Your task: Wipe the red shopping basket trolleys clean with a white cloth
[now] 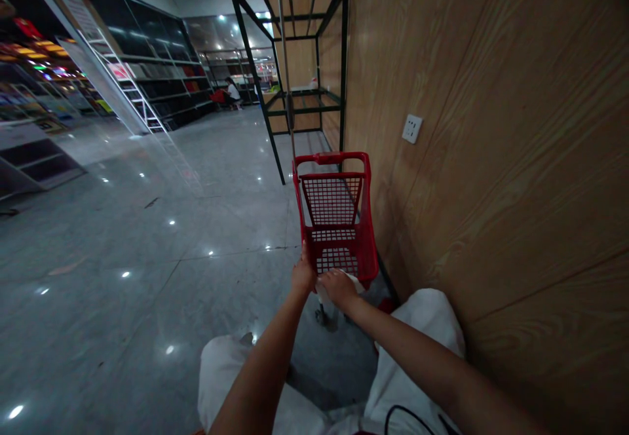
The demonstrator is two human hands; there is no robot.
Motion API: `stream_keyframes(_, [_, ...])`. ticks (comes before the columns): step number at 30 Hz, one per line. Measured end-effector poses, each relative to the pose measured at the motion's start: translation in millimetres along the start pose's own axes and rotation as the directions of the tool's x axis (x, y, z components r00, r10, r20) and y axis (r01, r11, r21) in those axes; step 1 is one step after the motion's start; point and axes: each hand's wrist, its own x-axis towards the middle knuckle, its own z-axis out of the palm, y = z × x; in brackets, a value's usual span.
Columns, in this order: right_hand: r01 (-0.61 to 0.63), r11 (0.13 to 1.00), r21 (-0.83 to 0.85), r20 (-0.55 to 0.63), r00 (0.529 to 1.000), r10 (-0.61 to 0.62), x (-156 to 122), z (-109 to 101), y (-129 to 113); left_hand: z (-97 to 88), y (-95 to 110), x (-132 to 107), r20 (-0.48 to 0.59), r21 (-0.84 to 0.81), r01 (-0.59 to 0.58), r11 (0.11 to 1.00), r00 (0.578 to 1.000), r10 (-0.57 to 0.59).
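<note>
Small red wire-mesh shopping cart (334,219) by the wood-panel wall (491,160): we judge it light, rigid, free-rolling, best gripped at the frame, where our left hand (303,276) clasps and right hand (339,287) clenches a white cloth (357,283).

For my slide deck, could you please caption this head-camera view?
Left hand and right hand at a red shopping cart beside a wood-panelled wall.

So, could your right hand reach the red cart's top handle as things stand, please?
Probably yes: the right hand sits low on the cart, and nothing blocks the handle above it.
</note>
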Motion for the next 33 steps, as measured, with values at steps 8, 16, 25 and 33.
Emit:
stream_keyframes(8, [0.103,0.994,0.039,-0.070,0.993,-0.100,-28.5,0.6,36.2,-19.0,-18.8,-3.5,0.008,0.127,-0.045,0.991,0.999,0.045])
stream_keyframes(16, [0.012,1.000,0.026,-0.221,0.975,-0.006,-48.6,5.5,64.3,-6.4,-16.8,2.1,-0.010,-0.049,-0.053,0.997,0.999,0.052])
stream_keyframes(25, [0.040,0.998,0.042,-0.249,0.968,-0.029,-17.1,17.3,12.0,-7.8,-27.7,0.0,-0.051,-0.271,-0.088,0.958,0.996,0.077])
stream_keyframes(33, [0.218,0.974,0.062,-0.236,0.951,-0.198,-32.6,5.5,81.5,21.6,2.2,-18.8,-0.103,-0.320,-0.079,0.944,0.993,0.048])
